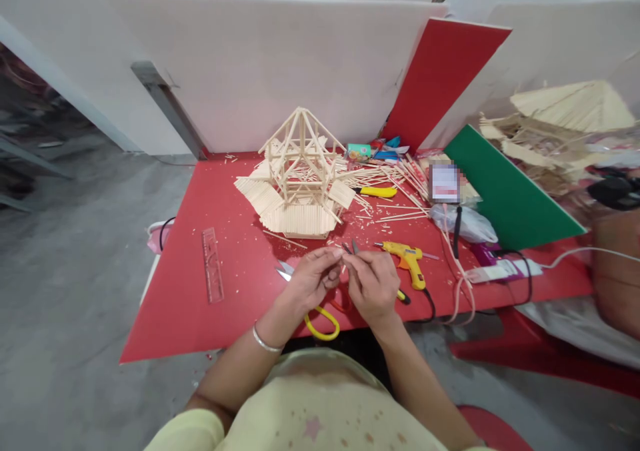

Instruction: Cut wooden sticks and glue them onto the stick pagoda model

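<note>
From the head view, your left hand (313,276) and right hand (376,284) meet, fingertips pinched narrow; what they grip is too small to tell. It looks like close fingertip work, calling for a steady pinch. From your hands, the pale wooden-stick model (300,219) stands at eleven o'clock, the yellow plastic glue gun (411,258) at three.

Left hand (313,279), right hand (375,284) close together, fingers (325,259) curled, pinching; forearms (417,371) angled inward.

Illumination is bright and diffuse; the glossy red surface (170,284) shows faint shadows. Wide-angle distortion and blur affect the edges.
</note>
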`<state>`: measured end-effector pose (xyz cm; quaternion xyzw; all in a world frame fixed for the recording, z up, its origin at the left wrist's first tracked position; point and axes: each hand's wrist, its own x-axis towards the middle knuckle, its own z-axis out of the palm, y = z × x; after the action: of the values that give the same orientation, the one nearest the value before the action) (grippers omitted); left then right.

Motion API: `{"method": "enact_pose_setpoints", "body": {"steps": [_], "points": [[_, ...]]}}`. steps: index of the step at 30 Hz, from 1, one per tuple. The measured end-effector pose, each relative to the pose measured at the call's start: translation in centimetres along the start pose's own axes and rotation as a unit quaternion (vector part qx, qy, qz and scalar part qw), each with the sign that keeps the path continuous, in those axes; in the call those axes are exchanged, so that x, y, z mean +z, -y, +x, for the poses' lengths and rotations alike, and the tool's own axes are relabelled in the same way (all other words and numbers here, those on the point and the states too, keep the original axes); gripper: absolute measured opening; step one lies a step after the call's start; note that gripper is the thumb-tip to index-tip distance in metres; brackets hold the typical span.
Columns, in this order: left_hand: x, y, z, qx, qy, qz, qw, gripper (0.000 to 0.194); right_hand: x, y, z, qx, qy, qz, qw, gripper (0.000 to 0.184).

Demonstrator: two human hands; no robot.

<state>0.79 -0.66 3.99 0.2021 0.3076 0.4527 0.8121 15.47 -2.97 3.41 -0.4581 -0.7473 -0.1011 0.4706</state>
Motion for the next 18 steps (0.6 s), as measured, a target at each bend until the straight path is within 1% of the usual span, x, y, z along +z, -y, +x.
{"method": "enact_pose_setpoints", "body": {"steps": [4,6,9,13,16,18], "points": [[0.0,-0.1,0.4,-0.018,0.030,-0.034,0.999,0.027,0.2,0.1,-0.1,0.021,-0.014,0.007,1.000,0.027],[0.0,-0.1,0.6,-0.021,0.036,-0.040,0.998,0.026,0.3,0.0,0.0,0.014,-0.015,-0.001,1.000,0.027],[0.2,-0.3,0.7,-0.032,0.033,-0.066,0.997,0.025,0.4,-0.2,0.4,-0.005,-0.023,-0.017,1.000,0.026],[0.1,-0.9,1.3,-0.054,0.025,-0.138,0.989,0.028,1.0,-0.7,1.5,-0.020,-0.043,-0.049,0.998,0.026],[0.0,-1.3,2.1,-0.046,0.025,-0.178,0.983,0.027,1.5,-1.1,2.4,-0.031,-0.036,-0.061,0.997,0.024],[0.0,-1.6,2.6,-0.043,0.014,-0.185,0.982,0.024,1.9,-1.2,3.0,-0.037,-0.029,-0.066,0.997,0.024]]}}
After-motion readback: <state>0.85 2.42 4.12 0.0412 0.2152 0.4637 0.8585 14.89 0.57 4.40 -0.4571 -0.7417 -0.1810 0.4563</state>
